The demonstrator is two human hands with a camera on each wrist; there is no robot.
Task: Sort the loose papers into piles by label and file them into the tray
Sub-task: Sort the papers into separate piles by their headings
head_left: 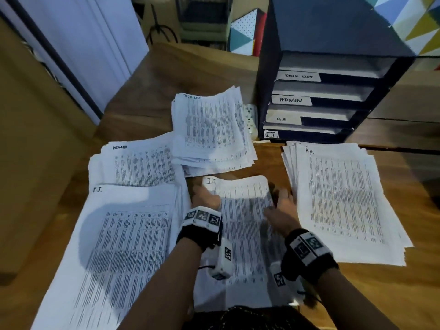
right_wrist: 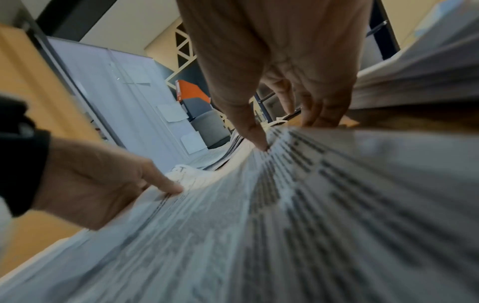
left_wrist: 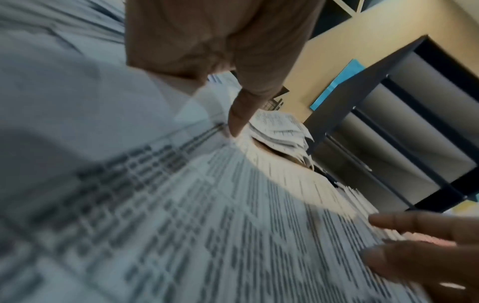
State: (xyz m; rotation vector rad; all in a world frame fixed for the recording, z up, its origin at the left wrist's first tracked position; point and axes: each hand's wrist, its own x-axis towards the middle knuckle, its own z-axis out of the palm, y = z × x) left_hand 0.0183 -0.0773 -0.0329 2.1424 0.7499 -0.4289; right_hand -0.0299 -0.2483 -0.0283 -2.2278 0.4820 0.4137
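Note:
A stack of printed sheets marked I.T. [head_left: 242,225] sits bowed upward between my hands at the centre of the wooden desk. My left hand [head_left: 204,198] grips its left edge, thumb [left_wrist: 234,125] on the top sheet. My right hand [head_left: 282,203] grips its right edge, thumb [right_wrist: 259,139] on top and fingers curled past the edge. Sorted piles lie around it: I.T. [head_left: 123,234] front left, ADMIN [head_left: 140,165] behind that, TASK LIST [head_left: 212,129] at the back, H.R. [head_left: 342,198] on the right. The dark filing tray [head_left: 269,91] stands at the back right.
The tray's shelves carry labels TASK LIST [head_left: 298,76], ADMIN [head_left: 291,100], H.R. [head_left: 282,119] and I.T. [head_left: 271,134], top to bottom. A white power strip [head_left: 251,117] lies between the TASK LIST pile and the tray. A patterned box [head_left: 245,32] stands behind the desk.

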